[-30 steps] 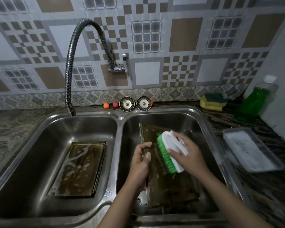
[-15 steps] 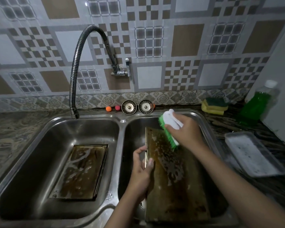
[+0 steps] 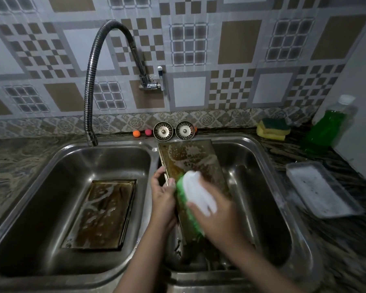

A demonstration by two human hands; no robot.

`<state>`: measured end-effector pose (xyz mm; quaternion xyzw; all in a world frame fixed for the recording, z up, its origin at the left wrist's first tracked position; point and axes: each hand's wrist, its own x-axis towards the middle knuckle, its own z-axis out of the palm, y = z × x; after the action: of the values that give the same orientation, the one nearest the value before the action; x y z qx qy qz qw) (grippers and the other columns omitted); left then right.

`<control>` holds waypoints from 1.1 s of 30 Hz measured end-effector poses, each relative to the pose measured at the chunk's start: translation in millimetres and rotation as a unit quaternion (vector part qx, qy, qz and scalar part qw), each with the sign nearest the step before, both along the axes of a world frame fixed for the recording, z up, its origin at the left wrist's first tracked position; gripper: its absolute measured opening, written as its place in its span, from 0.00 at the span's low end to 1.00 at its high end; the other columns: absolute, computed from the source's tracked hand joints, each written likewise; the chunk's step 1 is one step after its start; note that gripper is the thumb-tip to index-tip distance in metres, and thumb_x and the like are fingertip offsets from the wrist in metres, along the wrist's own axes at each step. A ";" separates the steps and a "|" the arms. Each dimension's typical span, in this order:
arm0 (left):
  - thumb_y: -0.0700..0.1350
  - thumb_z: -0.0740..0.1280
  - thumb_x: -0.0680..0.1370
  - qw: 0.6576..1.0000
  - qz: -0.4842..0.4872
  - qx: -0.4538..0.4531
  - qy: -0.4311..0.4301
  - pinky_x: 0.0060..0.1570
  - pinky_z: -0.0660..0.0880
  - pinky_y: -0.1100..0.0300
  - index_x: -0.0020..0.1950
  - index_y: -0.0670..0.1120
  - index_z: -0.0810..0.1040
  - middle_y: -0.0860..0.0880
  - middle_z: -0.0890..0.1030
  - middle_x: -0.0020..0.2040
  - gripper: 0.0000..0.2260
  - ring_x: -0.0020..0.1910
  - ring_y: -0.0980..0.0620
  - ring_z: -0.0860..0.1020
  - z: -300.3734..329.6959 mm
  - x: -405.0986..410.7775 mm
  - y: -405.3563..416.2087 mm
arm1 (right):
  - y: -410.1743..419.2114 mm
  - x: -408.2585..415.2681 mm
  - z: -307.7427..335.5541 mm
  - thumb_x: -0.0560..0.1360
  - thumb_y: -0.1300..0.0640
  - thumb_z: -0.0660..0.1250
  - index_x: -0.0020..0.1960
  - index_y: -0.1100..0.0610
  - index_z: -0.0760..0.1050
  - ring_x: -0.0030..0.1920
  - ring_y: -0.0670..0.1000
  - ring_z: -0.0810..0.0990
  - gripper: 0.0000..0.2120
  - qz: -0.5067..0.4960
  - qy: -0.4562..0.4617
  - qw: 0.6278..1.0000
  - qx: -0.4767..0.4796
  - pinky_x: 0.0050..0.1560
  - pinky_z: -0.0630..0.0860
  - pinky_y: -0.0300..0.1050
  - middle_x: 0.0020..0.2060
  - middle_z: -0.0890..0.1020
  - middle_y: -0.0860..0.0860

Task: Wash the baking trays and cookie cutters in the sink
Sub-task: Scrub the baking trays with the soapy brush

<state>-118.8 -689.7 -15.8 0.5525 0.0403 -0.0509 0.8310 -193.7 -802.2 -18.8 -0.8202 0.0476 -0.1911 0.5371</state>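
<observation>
Leaning against the back rim of the right sink basin, the soapy baking tray is only pinched at its edge by the left hand, so hard strokes of the brush, which the right hand clasps, could make it slip down.

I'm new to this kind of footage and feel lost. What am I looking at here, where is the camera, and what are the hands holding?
There is no machine: a person wears one camera on the head, looking down at their own hands over a double sink. The left hand grips the edge of a stained baking tray propped up in the right basin. The right hand holds a white scrub brush with green bristles against it. A second tray lies flat in the left basin. On the counter sit a sponge, a bottle of green liquid and a white rectangular tray. No water shows at the tap.
</observation>
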 end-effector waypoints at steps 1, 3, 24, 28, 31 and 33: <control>0.34 0.56 0.81 1.000 0.009 0.000 -0.003 0.33 0.77 0.61 0.60 0.52 0.68 0.44 0.80 0.45 0.15 0.33 0.54 0.79 1.5 2.0 0.8 | 10.2 -15.7 -4.2 0.69 0.49 0.74 0.68 0.48 0.72 0.57 0.31 0.75 0.29 0.017 -0.005 1.000 -0.002 0.55 0.73 0.28 0.59 0.77 0.39; 0.33 0.56 0.80 1.000 0.015 0.001 -0.017 0.41 0.76 0.55 0.58 0.55 0.70 0.42 0.80 0.48 0.16 0.38 0.50 0.79 3.7 5.3 7.2 | 3.0 -28.0 -16.1 0.68 0.46 0.73 0.69 0.46 0.71 0.59 0.34 0.75 0.29 0.013 0.003 1.000 0.009 0.56 0.74 0.29 0.60 0.76 0.38; 0.34 0.59 0.80 0.996 0.075 0.042 -0.009 0.53 0.75 0.50 0.57 0.55 0.69 0.37 0.76 0.61 0.16 0.47 0.49 0.79 -0.3 7.2 21.9 | -65.4 11.4 -29.1 0.69 0.52 0.74 0.68 0.49 0.71 0.66 0.46 0.72 0.29 -0.044 0.072 0.995 0.043 0.60 0.71 0.32 0.63 0.74 0.44; 0.36 0.65 0.75 0.991 0.007 0.091 -0.101 0.53 0.76 0.52 0.57 0.50 0.70 0.39 0.80 0.53 0.15 0.47 0.51 0.80 4.4 -2.3 7.9 | -57.4 37.0 5.1 0.70 0.38 0.64 0.69 0.37 0.65 0.65 0.41 0.70 0.28 0.059 0.053 0.997 0.009 0.63 0.66 0.35 0.66 0.73 0.46; 0.38 0.66 0.71 0.982 -0.041 0.131 -0.128 0.57 0.74 0.47 0.56 0.48 0.72 0.38 0.80 0.55 0.15 0.52 0.46 0.80 4.8 -5.2 -0.5 | -45.5 51.5 17.9 0.74 0.42 0.64 0.66 0.31 0.64 0.62 0.41 0.73 0.22 0.098 0.062 0.993 -0.010 0.60 0.65 0.27 0.61 0.75 0.51; 0.38 0.68 0.70 0.975 -0.062 0.162 -0.135 0.59 0.73 0.43 0.55 0.49 0.73 0.38 0.80 0.56 0.15 0.55 0.43 0.79 1.2 -4.7 -3.1 | -39.9 56.5 26.8 0.77 0.51 0.65 0.67 0.36 0.65 0.55 0.35 0.74 0.22 0.117 0.059 0.991 -0.008 0.54 0.64 0.21 0.53 0.75 0.50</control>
<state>-123.5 -692.8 -14.6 0.6833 -0.0989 -0.0198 0.7231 -137.1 -842.0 8.1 -0.8344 -0.0192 -0.0787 0.5452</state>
